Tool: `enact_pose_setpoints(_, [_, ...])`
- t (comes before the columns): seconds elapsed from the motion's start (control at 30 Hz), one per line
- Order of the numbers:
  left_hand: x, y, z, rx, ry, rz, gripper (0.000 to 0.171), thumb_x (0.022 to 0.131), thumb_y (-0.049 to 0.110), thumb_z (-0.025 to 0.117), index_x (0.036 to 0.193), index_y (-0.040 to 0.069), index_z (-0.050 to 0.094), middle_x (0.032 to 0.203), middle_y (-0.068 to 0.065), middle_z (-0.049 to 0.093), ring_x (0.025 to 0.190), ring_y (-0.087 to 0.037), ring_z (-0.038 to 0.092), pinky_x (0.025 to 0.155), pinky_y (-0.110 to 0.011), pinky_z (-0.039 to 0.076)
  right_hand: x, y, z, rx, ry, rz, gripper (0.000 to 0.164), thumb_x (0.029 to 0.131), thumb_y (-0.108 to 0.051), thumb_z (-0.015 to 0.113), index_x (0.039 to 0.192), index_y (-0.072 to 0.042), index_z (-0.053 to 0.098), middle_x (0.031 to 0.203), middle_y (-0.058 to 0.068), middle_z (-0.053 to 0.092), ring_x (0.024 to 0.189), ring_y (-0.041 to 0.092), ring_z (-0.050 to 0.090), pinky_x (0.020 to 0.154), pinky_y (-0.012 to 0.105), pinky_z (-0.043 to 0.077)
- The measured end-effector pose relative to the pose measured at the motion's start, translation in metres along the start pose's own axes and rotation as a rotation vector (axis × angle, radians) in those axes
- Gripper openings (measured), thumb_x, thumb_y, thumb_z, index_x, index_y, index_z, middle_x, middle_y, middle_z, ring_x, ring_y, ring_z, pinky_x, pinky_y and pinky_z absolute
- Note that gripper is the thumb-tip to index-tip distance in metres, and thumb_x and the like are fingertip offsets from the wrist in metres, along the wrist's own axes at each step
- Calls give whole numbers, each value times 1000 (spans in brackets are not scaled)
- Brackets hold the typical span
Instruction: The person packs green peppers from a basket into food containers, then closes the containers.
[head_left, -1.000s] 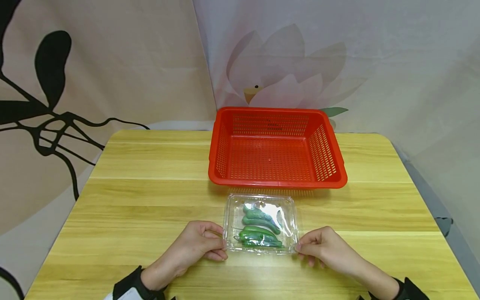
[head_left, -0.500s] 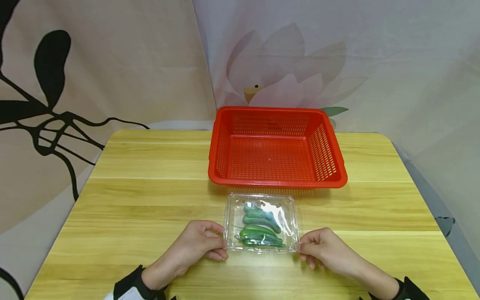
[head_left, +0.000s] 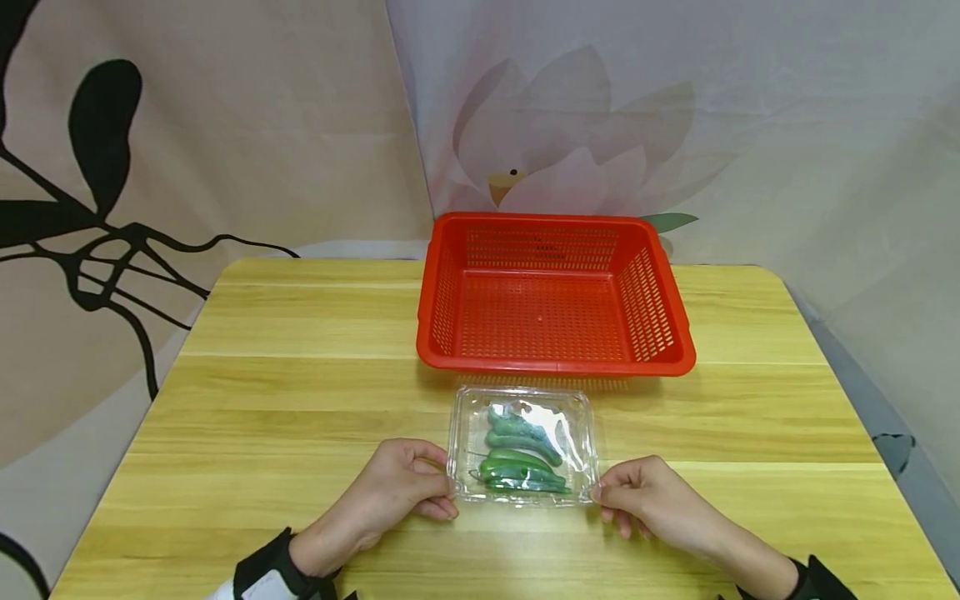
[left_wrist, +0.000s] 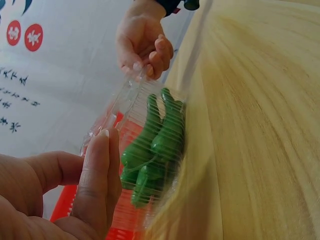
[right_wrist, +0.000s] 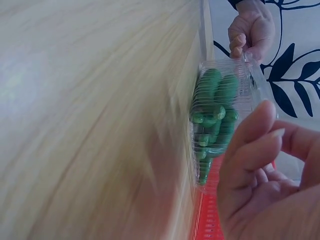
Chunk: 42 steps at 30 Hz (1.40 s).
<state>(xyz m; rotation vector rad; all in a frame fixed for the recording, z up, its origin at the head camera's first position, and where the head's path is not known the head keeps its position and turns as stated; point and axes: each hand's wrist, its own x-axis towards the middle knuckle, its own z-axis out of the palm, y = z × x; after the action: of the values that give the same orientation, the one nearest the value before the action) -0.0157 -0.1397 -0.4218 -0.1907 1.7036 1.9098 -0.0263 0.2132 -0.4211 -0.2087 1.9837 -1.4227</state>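
Note:
A clear plastic clamshell box point(head_left: 522, 446) lies on the wooden table point(head_left: 300, 400) just in front of a red basket point(head_left: 553, 293). Inside it are several green peppers point(head_left: 521, 467). My left hand point(head_left: 448, 492) pinches the box's near left corner and my right hand point(head_left: 597, 493) pinches its near right corner. The left wrist view shows the left hand's fingers point(left_wrist: 97, 170) on the box rim, the peppers point(left_wrist: 155, 150) behind the plastic and the right hand point(left_wrist: 145, 47) beyond. The right wrist view shows the right hand's fingers point(right_wrist: 252, 150) at the rim, the peppers point(right_wrist: 212, 112) and the left hand point(right_wrist: 252, 30).
The red perforated basket stands empty at the table's far middle. Printed cloth point(head_left: 225, 125) hangs behind and to both sides of the table. Bare tabletop stretches left and right of the box; the table's right edge point(head_left: 847, 383) drops off to the floor.

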Motion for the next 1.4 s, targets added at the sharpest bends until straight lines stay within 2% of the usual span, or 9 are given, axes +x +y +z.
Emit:
enact_pose_setpoints(0.57, [1,-4,-3,26,-1,-15,37,89,-8,69,121,-18,54,83,-23,74,67,-23,74,67,-37,68,0,-1,0,-33,15,1,25,101,-15,66,88,6,71,72,13,68,56,9,58,44,15,44])
enact_pose_setpoints(0.83, [0,-1,-6,35,6,-23,39,90,-4,71,123,-18,55,85,-21,75,68,-22,74,69,-37,68,-1,-2,-3,-95,66,-15,18,100,-13,65,97,0,78,78,14,72,59,13,62,45,20,50])
enact_pose_setpoints(1.0, [-2,3,-12,87,15,-16,36,92,1,70,122,-16,59,88,-21,75,70,-23,74,69,-37,68,-3,-1,-8,-143,112,-29,17,101,-16,68,100,-4,80,80,11,72,63,19,65,50,27,56])
enact_pose_setpoints(1.07, [-3,5,-14,135,38,14,35,94,2,69,122,-16,60,89,-21,75,70,-23,73,68,-36,67,-6,-1,-11,-166,156,-43,16,101,-17,69,101,-4,79,78,9,70,63,17,63,49,26,54])
enact_pose_setpoints(1.17, [-6,9,-17,285,123,122,29,95,2,68,120,-13,65,89,-16,74,71,-22,71,65,-32,65,-11,-4,-15,-227,268,-88,13,101,-17,70,101,-7,78,78,4,69,63,11,58,50,24,50])
enact_pose_setpoints(1.23, [-8,11,-18,400,208,205,23,95,1,70,116,-7,70,88,-12,73,74,-18,69,64,-27,63,-14,-6,-17,-286,357,-151,9,101,-16,71,101,-9,77,81,2,70,62,9,55,49,24,48])
enact_pose_setpoints(1.3, [-10,13,-20,498,298,288,18,94,0,72,111,-2,74,88,-6,73,78,-15,67,66,-25,61,-17,-8,-18,-346,443,-230,5,100,-14,73,102,-13,77,87,0,73,66,8,58,53,24,52])
enact_pose_setpoints(1.4, [-11,15,-22,578,397,402,14,94,0,74,108,3,77,89,-2,73,82,-13,66,70,-24,61,-18,-9,-21,-413,554,-369,12,97,-6,75,104,-16,76,97,-3,74,76,7,63,62,20,55])
